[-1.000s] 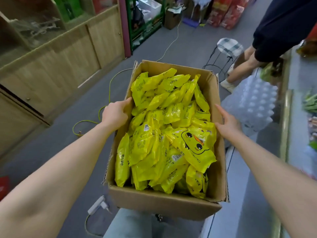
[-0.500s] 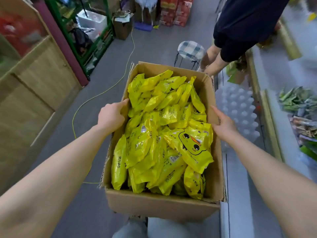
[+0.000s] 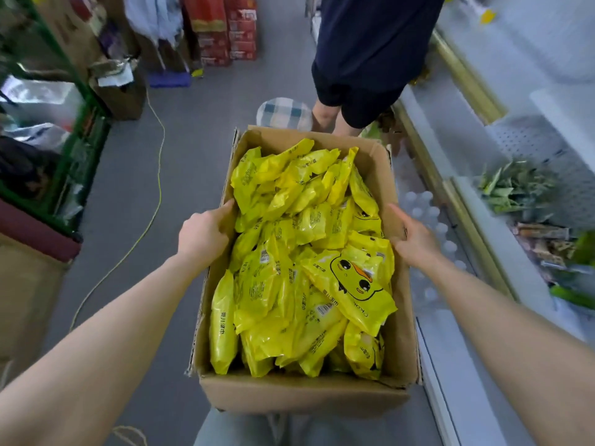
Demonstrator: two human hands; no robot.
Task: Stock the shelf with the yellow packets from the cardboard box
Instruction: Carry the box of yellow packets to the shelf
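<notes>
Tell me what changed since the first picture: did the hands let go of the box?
No. The left hand and right hand still grip the sides of the cardboard box. The view swung right: the wooden cabinets slid out on the left, and the shelf with greens came into view. The person in dark clothes now stands just behind the box. The yellow packets stayed put.

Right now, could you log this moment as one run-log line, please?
phase: carrying | left hand, right hand: gripping cardboard box | yellow packets: inside

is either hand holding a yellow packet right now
No, the left hand and right hand each grip a side wall of the cardboard box, while the yellow packets lie untouched inside.
</notes>
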